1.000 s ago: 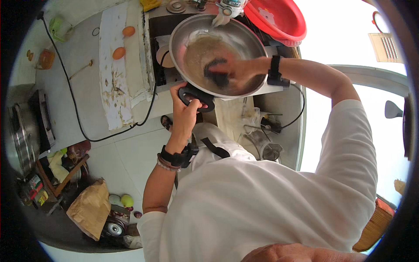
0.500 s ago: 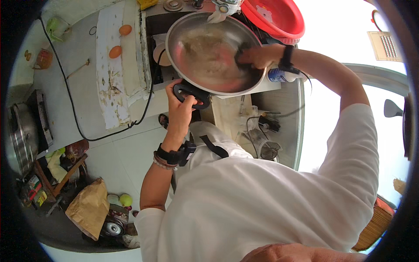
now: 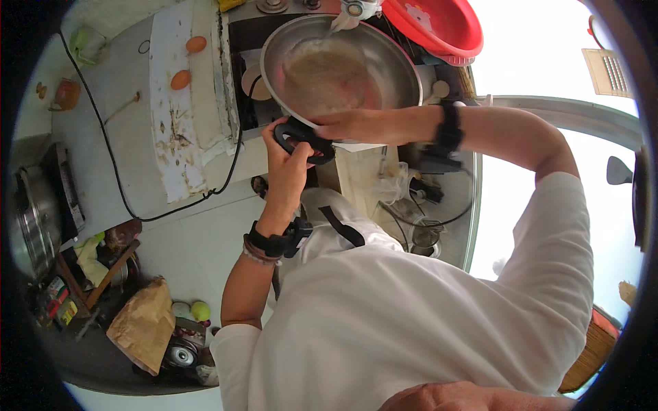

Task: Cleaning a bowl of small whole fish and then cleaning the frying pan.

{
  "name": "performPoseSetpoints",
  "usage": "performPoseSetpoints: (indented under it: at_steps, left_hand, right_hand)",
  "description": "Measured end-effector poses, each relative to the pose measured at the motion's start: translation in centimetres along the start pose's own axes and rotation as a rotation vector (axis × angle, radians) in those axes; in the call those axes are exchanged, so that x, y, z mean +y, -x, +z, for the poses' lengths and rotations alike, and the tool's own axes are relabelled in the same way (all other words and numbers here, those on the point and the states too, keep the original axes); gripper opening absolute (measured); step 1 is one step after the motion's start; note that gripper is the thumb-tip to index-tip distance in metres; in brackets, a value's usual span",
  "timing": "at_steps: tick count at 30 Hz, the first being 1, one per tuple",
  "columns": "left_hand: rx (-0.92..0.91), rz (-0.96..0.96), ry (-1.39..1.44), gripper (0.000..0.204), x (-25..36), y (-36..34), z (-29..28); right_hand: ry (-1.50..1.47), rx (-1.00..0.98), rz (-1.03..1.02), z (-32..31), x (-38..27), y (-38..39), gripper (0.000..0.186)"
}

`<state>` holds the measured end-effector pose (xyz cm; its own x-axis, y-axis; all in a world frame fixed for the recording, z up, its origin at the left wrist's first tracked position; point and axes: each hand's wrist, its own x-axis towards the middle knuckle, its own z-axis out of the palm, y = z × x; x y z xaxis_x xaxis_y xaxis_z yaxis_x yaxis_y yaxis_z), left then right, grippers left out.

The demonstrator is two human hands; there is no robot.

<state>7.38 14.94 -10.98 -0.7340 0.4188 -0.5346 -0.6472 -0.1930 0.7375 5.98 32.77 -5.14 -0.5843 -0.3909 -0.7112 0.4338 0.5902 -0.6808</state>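
Note:
A wide steel frying pan (image 3: 394, 85) is tilted over the sink, with cloudy water in its bowl. Water runs into it from the tap (image 3: 354, 11) at the far rim. My left hand (image 3: 286, 161) is closed around the pan's black loop handle (image 3: 321, 152), thumb through the opening. Across the near rim, right beside the handle's base, lies my right hand (image 3: 349, 127), its fingers curled down; what they hold, if anything, is hidden.
Two brown eggs (image 3: 181, 79) lie on the counter to the left, near a black cable (image 3: 113, 164). A red basin (image 3: 445, 31) stands at the far right. Beneath the pan, a pale bowl (image 3: 255, 85) sits in the sink. A brown paper bag (image 3: 142, 325) rests at lower left.
My right hand has moved from the pan's right inner wall, where it pressed a dark scrubber, to the near rim beside the handle. My left hand keeps its grip; the pan has barely moved.

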Motion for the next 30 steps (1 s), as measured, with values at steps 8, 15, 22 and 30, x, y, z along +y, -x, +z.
performPoseSetpoints:
  at_steps: [8,15,22,30]
  left_hand:
    - [-0.023,0.064,0.035,0.052,-0.6,0.3,-0.4]
    - [-0.049,0.105,0.070,0.050,-1.3,0.3,-0.7]
    - [-0.080,0.179,0.076,0.046,-1.6,0.1,-1.3]
    - [-0.036,0.132,0.005,0.048,-0.9,0.2,-0.8]
  right_hand:
    - [0.069,0.026,-0.352,-0.9,3.2,-3.9,0.045]
    - [1.712,-0.300,0.120,-12.3,14.0,-0.3,0.041]
    - [1.628,0.417,-0.217,-8.9,6.6,-10.8,0.058]
    - [0.425,-0.192,-0.340,-2.4,3.2,-3.5,0.054]
